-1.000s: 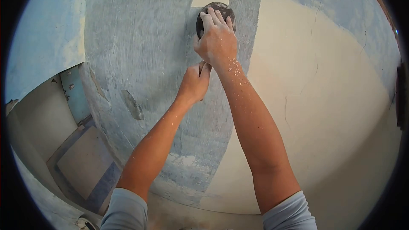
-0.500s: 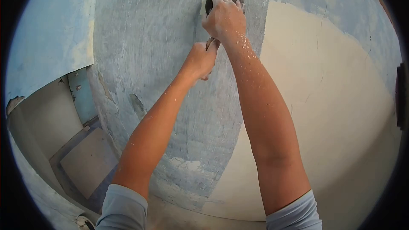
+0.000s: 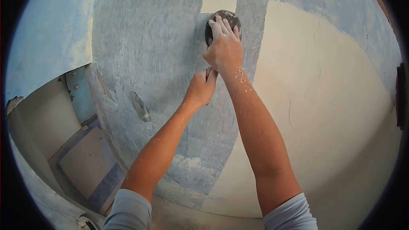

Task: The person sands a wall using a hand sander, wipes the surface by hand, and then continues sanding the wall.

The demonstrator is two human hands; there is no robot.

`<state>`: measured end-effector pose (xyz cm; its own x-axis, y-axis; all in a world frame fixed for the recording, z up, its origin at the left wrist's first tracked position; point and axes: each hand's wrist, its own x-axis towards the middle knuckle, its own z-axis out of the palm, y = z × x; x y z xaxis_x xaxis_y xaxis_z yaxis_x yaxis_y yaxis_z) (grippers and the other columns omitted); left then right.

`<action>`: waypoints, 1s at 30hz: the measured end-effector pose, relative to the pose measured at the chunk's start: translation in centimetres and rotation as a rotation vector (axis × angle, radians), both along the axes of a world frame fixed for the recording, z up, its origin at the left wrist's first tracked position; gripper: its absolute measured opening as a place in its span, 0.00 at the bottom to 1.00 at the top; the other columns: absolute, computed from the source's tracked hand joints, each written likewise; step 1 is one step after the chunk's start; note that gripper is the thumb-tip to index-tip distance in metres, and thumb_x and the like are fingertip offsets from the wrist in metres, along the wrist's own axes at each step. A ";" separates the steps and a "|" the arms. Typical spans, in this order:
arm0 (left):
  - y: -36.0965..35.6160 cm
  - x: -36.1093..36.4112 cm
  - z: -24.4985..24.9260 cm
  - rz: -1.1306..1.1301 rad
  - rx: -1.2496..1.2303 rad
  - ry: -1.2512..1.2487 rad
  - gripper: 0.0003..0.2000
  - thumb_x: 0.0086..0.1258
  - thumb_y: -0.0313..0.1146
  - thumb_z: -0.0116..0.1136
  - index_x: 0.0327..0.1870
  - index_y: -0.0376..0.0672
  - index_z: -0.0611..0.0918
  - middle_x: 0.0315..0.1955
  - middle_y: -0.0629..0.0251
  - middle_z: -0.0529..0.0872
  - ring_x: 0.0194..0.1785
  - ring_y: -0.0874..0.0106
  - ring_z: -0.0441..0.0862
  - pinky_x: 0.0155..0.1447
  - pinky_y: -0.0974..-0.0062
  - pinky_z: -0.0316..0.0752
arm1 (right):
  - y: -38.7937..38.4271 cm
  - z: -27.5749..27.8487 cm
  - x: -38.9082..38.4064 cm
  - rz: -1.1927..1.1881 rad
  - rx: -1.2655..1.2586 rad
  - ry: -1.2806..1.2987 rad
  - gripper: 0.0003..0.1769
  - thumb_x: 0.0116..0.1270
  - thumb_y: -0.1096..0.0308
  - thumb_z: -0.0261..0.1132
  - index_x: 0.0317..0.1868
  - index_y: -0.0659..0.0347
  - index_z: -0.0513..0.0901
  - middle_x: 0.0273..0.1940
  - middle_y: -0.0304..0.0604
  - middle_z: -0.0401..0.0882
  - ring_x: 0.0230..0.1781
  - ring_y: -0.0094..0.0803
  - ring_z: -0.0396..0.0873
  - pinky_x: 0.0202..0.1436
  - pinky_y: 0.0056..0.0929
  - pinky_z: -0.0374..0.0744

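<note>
A dark, round-backed spreading tool (image 3: 232, 18), spattered with pale material, lies against the grey-blue wall (image 3: 162, 38). My right hand (image 3: 224, 51) rests on its back, fingers spread and stretched across it. Lower and to the left, my left hand (image 3: 202, 87) is closed around the tool's handle (image 3: 208, 73), most of which is hidden by the fingers. Just above the tool is a fresh cream strip of coating (image 3: 219, 2), about as wide as the tool. The tool's face against the wall is hidden.
A broad cream-coated area (image 3: 315, 81) with thin cracks covers the wall to the right. A chipped hole (image 3: 139, 106) marks the wall left of my arms. At lower left is an opening with a light blue door (image 3: 81, 93) and a board (image 3: 88, 162).
Both hands have moved down the wall with the tool, uncovering the cream strip above it. My right fingers now lie flatter and more spread on the tool's back.
</note>
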<state>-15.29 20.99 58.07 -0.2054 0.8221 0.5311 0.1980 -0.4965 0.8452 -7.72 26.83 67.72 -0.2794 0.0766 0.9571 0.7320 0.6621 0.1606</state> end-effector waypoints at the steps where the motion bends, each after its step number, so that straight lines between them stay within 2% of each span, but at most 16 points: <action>1: 0.1 0.1 -0.5 0.000 -0.002 -0.002 0.25 0.86 0.47 0.48 0.33 0.32 0.77 0.17 0.62 0.74 0.18 0.69 0.71 0.26 0.60 0.69 | -0.1 -0.4 0.0 0.000 -0.002 -0.002 0.33 0.63 0.65 0.71 0.70 0.58 0.78 0.77 0.50 0.73 0.81 0.45 0.68 0.85 0.52 0.63; 3: 0.3 0.1 -1.3 0.011 0.021 0.009 0.25 0.86 0.46 0.47 0.33 0.31 0.78 0.18 0.59 0.75 0.20 0.68 0.73 0.31 0.58 0.71 | -0.1 -1.0 0.1 -0.014 0.003 -0.021 0.34 0.63 0.65 0.71 0.70 0.58 0.78 0.77 0.51 0.73 0.81 0.44 0.68 0.85 0.51 0.63; 7: 0.2 0.0 -0.9 0.024 0.030 0.035 0.25 0.87 0.46 0.47 0.33 0.30 0.78 0.18 0.59 0.75 0.21 0.68 0.73 0.32 0.58 0.71 | -0.2 -0.6 0.1 -0.026 -0.002 -0.030 0.34 0.63 0.64 0.71 0.70 0.58 0.78 0.77 0.51 0.74 0.81 0.44 0.68 0.85 0.51 0.63; 13: -1.3 -0.1 3.2 -0.002 -0.043 0.013 0.25 0.87 0.49 0.47 0.31 0.36 0.77 0.18 0.66 0.73 0.19 0.71 0.70 0.26 0.61 0.70 | 0.0 2.8 -0.2 -0.034 0.045 -0.014 0.32 0.64 0.63 0.71 0.69 0.59 0.79 0.76 0.51 0.75 0.81 0.43 0.68 0.85 0.50 0.64; 14: -1.3 0.1 4.1 -0.016 -0.059 -0.008 0.24 0.87 0.52 0.47 0.32 0.42 0.72 0.19 0.71 0.70 0.19 0.76 0.65 0.23 0.68 0.63 | 0.2 3.7 -0.4 -0.030 0.047 -0.010 0.32 0.64 0.63 0.71 0.69 0.59 0.79 0.76 0.51 0.75 0.81 0.43 0.68 0.85 0.50 0.64; 15: -1.4 0.2 5.0 -0.033 -0.076 -0.025 0.23 0.87 0.54 0.47 0.32 0.48 0.68 0.20 0.77 0.66 0.18 0.81 0.60 0.21 0.74 0.57 | 0.3 4.7 -0.4 -0.005 0.103 -0.007 0.28 0.64 0.64 0.69 0.64 0.61 0.80 0.74 0.51 0.77 0.78 0.44 0.71 0.83 0.52 0.66; 17: -1.4 0.2 7.0 -0.050 -0.084 -0.020 0.23 0.86 0.56 0.47 0.32 0.48 0.67 0.20 0.77 0.66 0.18 0.81 0.59 0.21 0.75 0.56 | 0.1 6.7 -0.3 0.015 0.141 0.008 0.21 0.65 0.67 0.64 0.57 0.63 0.83 0.69 0.50 0.81 0.75 0.45 0.75 0.81 0.52 0.69; 21: -1.6 -0.2 8.8 -0.087 -0.095 -0.062 0.24 0.85 0.58 0.48 0.33 0.49 0.66 0.20 0.78 0.64 0.18 0.82 0.58 0.22 0.75 0.55 | -0.7 8.8 -0.5 -0.030 0.018 -0.019 0.19 0.66 0.68 0.63 0.56 0.64 0.83 0.68 0.50 0.82 0.74 0.45 0.75 0.81 0.52 0.69; 28: -1.2 0.8 6.5 -0.144 -0.087 -0.085 0.23 0.86 0.58 0.47 0.34 0.50 0.66 0.19 0.79 0.63 0.18 0.82 0.57 0.22 0.75 0.56 | -0.3 6.4 0.3 -0.087 0.092 -0.033 0.22 0.65 0.69 0.64 0.59 0.64 0.80 0.73 0.52 0.77 0.78 0.45 0.72 0.82 0.53 0.68; 30: -1.1 1.3 5.3 -0.146 -0.107 -0.110 0.23 0.86 0.58 0.47 0.34 0.50 0.67 0.19 0.78 0.63 0.18 0.82 0.57 0.22 0.75 0.56 | -0.2 5.3 0.8 -0.136 0.043 -0.073 0.26 0.65 0.64 0.71 0.63 0.60 0.79 0.77 0.46 0.74 0.79 0.42 0.70 0.83 0.51 0.67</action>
